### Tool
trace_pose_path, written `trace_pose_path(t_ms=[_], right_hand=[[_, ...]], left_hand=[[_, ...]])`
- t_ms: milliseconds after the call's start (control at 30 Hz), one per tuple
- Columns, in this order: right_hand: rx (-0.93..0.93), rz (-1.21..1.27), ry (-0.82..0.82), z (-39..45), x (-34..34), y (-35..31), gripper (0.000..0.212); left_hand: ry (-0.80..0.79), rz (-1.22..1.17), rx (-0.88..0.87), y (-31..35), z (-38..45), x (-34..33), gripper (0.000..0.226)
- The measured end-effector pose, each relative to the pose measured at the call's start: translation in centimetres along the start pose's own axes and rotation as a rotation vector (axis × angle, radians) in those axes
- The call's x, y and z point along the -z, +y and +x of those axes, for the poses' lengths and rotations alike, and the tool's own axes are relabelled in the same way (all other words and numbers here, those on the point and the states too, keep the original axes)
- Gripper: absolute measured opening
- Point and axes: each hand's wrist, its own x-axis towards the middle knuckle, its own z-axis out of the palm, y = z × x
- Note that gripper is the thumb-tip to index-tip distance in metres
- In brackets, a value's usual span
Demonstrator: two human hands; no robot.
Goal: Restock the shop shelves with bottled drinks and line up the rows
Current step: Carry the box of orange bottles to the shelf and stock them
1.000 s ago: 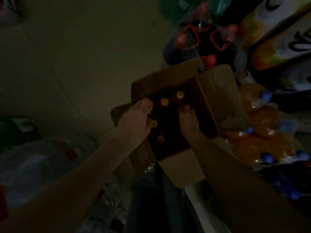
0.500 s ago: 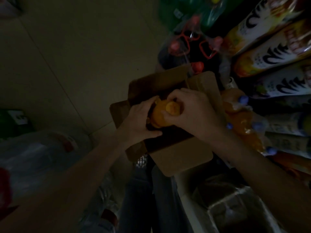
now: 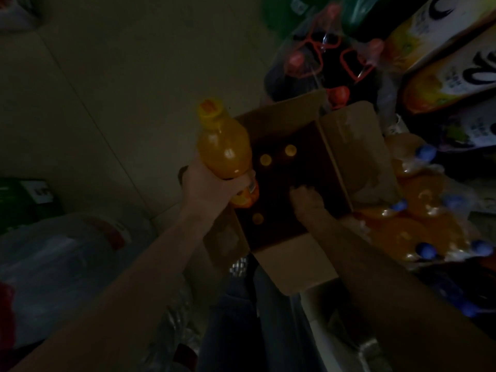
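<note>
The left hand (image 3: 212,187) is wrapped round the lower body of an orange drink bottle (image 3: 224,149), fingers curled about the label, and holds it raised and tilted with its yellow cap toward eleven o'clock, just outside the left wall of the cardboard box (image 3: 349,146). The right hand (image 3: 306,200) reaches down into the dark inside of the box; the light is too poor to tell whether its fingers have closed on anything. Three yellow caps show in the box: two close together at about twelve o'clock from the right hand (image 3: 291,150), and one at about eight o'clock from it. At three o'clock from the box lies a wrapped pack of orange bottles with blue caps (image 3: 418,210), and juice cartons (image 3: 442,76) are stacked toward one o'clock. The step in hand looks like unloading: one bottle is out, a second is probably being sought. Next, the right hand needs a firm hold on a bottle neck before lifting, then both bottles go to the shelf, which is not clearly in view.
</note>
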Motion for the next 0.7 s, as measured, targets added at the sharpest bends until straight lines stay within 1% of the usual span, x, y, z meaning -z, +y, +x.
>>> trace_pose_path(t_ms=[33, 67, 133, 200, 267, 300, 333, 367, 433, 467, 533, 600, 700], right_hand=[[-0.019, -0.018, 0.013, 0.5, -0.5, -0.2, 0.042], [-0.028, -0.010, 0.024, 0.8, -1.0, -0.3, 0.044], [-0.004, 0.053, 0.036, 0.9, -1.3, -0.3, 0.049], [0.044, 0.167, 0.063, -0.4, -0.2, -0.3, 0.048], [0.065, 0.309, 0.115, -2.8, 2.5, 0.0, 0.049], [0.062, 0.380, 0.116, -4.4, 4.5, 0.2, 0.053], [0.057, 0.459, 0.110, -6.3, 6.6, 0.8, 0.056], [0.056, 0.537, 0.108, -8.7, 9.0, 1.7, 0.055], [0.098, 0.642, 0.170, -14.2, 14.1, 3.7, 0.044], [0.132, 0.646, 0.226, -17.5, 16.9, 4.5, 0.040], [0.189, 0.622, 0.347, -24.7, 23.1, 6.1, 0.038], [0.197, 0.626, 0.465, -32.3, 29.2, 7.7, 0.035], [0.176, 0.693, 0.682, -42.9, 36.6, 11.1, 0.031]], left_hand=[[-0.015, 0.004, 0.005, -0.1, 0.3, -0.3, 0.061], [-0.032, 0.006, 0.007, -0.1, 0.4, -0.4, 0.063], [-0.064, 0.017, 0.012, -0.5, 0.4, -0.5, 0.075], [-0.077, 0.023, 0.022, -0.4, -0.3, -1.0, 0.081], [-0.068, 0.045, 0.058, 0.9, -1.5, -1.3, 0.078], [-0.074, 0.088, 0.067, 1.9, -2.2, -1.1, 0.076], [-0.098, 0.141, 0.067, 3.4, -3.2, -0.7, 0.075], [-0.129, 0.191, 0.060, 4.9, -4.0, -0.1, 0.075], [-0.195, 0.230, 0.044, 9.4, -5.6, 1.5, 0.077], [-0.207, 0.234, 0.048, 12.2, -6.4, 2.5, 0.076], [-0.194, 0.255, 0.013, 18.7, -8.0, 4.4, 0.070], [-0.165, 0.276, -0.100, 26.1, -9.7, 6.2, 0.069], [-0.191, 0.222, -0.305, 37.0, -12.4, 7.9, 0.070]])
